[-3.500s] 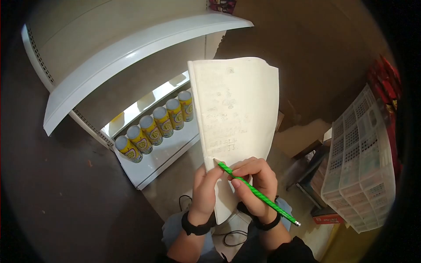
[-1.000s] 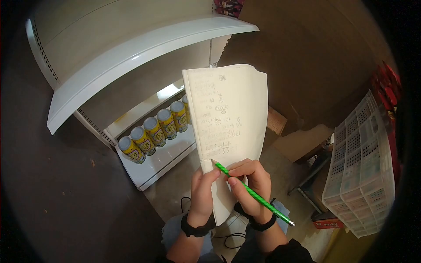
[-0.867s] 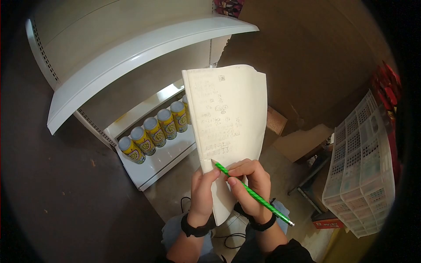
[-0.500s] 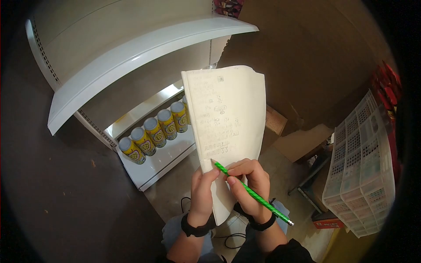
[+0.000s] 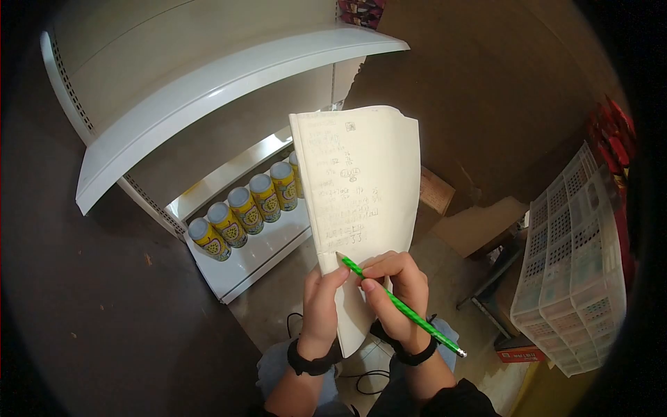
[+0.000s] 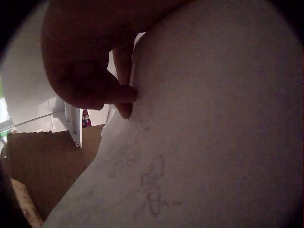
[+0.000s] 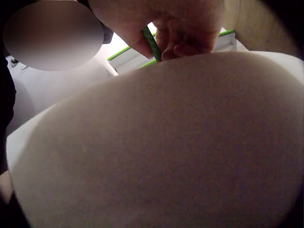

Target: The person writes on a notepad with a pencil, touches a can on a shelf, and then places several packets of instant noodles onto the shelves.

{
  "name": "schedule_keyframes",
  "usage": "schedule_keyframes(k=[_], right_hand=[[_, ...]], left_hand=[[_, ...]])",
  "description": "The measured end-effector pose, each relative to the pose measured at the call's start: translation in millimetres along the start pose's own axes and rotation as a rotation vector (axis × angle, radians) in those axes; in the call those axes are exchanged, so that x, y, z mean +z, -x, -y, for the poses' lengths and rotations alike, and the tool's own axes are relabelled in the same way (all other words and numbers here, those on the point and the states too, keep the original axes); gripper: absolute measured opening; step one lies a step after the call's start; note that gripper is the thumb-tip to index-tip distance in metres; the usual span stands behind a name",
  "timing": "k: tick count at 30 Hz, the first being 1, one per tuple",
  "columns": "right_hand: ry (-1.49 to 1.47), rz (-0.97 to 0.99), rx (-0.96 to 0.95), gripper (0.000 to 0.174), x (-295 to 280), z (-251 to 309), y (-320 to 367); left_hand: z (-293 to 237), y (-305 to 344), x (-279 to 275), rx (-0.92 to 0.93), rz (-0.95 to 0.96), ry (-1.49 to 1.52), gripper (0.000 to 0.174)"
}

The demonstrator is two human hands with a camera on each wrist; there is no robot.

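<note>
My left hand (image 5: 321,309) grips the lower left edge of a cream notebook (image 5: 389,174), its thumb on top of the page. Faint pencil handwriting runs down the page's left half. My right hand (image 5: 401,299) pinches a green pencil (image 5: 410,313) with its eraser end toward me. The pencil's point is right at the page, below the last written lines and close to my left thumb. In the left wrist view, fingers (image 6: 90,80) lie at the notebook's edge beside some writing. The notebook fills most of the right wrist view, where the pencil (image 7: 151,43) shows between fingers.
Several yellow cans (image 5: 243,208) stand in a row on the low white shelf (image 5: 260,257), partly behind the notebook. A wider white shelf (image 5: 222,87) is above them. At right stands a clear plastic crate (image 5: 570,271) beside red packets (image 5: 615,135). Cardboard (image 5: 483,226) lies behind; a cable loops on the floor.
Since the oldest frame, the notebook and both hands have shifted slightly left in view, covering more of the last can. Over the last second, hands and pencil have hardly moved.
</note>
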State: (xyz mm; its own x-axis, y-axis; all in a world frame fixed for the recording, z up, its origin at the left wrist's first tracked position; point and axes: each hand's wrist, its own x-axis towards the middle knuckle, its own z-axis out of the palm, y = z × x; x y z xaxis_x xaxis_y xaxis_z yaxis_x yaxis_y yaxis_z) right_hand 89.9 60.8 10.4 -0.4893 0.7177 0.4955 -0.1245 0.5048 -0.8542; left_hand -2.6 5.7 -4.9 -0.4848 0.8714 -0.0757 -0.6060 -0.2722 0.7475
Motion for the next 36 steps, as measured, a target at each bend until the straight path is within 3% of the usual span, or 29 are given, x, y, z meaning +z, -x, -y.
schedule_keyframes(k=[28, 36], right_hand=[[-0.022, 0.072, -0.071, 0.008, -1.3, 0.6, 0.8], [0.037, 0.062, -0.042, 0.007, -2.9, 0.4, 1.2]], left_hand=[[-0.9, 2.4, 2.5, 0.049, 0.007, -0.024, 0.019], [-1.0, 1.6, 3.2, 0.021, 0.014, 0.005, 0.024]])
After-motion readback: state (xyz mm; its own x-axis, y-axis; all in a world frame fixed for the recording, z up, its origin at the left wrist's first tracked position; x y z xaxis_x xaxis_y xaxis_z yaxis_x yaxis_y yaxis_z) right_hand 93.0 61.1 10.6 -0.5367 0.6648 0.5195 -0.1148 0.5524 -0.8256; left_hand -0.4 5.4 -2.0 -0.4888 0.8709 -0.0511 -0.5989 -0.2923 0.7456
